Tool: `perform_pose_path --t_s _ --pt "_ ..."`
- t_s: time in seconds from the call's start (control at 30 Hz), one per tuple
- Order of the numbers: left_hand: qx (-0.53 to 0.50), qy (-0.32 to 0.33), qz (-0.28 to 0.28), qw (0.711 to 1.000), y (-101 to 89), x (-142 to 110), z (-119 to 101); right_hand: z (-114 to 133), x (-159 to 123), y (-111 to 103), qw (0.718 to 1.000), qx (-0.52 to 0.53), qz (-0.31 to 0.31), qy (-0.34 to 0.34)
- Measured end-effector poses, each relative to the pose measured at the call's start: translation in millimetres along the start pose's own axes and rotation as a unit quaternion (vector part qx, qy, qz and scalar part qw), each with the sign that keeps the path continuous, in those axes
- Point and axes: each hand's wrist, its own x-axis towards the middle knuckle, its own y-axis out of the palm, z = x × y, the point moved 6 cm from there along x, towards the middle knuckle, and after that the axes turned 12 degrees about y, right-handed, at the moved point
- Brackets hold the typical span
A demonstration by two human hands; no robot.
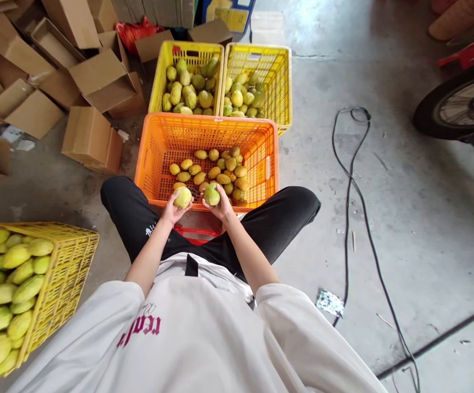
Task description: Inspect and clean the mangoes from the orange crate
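Note:
My left hand [173, 210] is closed around a pale yellow papaya [183, 197], seen end-on. Beside it, my right hand [222, 207] grips a greener papaya [211, 194]. Both fruits are held a small distance apart, over the near rim of an orange plastic crate [143, 180]. On the crate's floor lie several smaller yellow-orange papayas [223, 178], mostly toward the middle and right. Behind it stand two yellow crates, one on the left [155, 82] and one on the right [288, 87], each holding several green-yellow papayas [191, 99].
A yellow crate [67, 273] heaped with larger papayas [1, 295] stands at my left. Cardboard boxes [85, 134] pile up at the upper left. Black cable [349, 180] loops across the concrete floor at right, near a wheel [445, 106]. Something red [196, 233] shows between my legs.

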Motion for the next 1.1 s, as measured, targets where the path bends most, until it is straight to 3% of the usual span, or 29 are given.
perform_pose_path --t_s 0.23,0.43,0.7,0.93,1.1 --pt "0.021 -0.029 0.057 0.998 7.8 -5.7 4.9 3.3 -0.7 -3.3 1.0 0.008 -0.019 -0.013" --pt "0.012 -0.019 0.03 0.999 5.5 -3.3 3.0 2.0 2.5 -1.5 1.0 0.008 0.0 -0.015" --pt "-0.051 -0.007 0.021 0.998 6.6 -5.7 -6.3 5.8 5.0 -13.2 0.997 0.011 -0.061 -0.05" --pt "-0.038 0.007 0.002 0.999 5.0 -5.1 -5.9 6.7 4.6 -8.8 0.995 -0.012 -0.035 -0.089" --pt "-0.057 0.014 -0.014 0.998 4.3 -0.6 -4.6 6.2 3.9 -7.4 0.997 0.002 -0.039 -0.073"
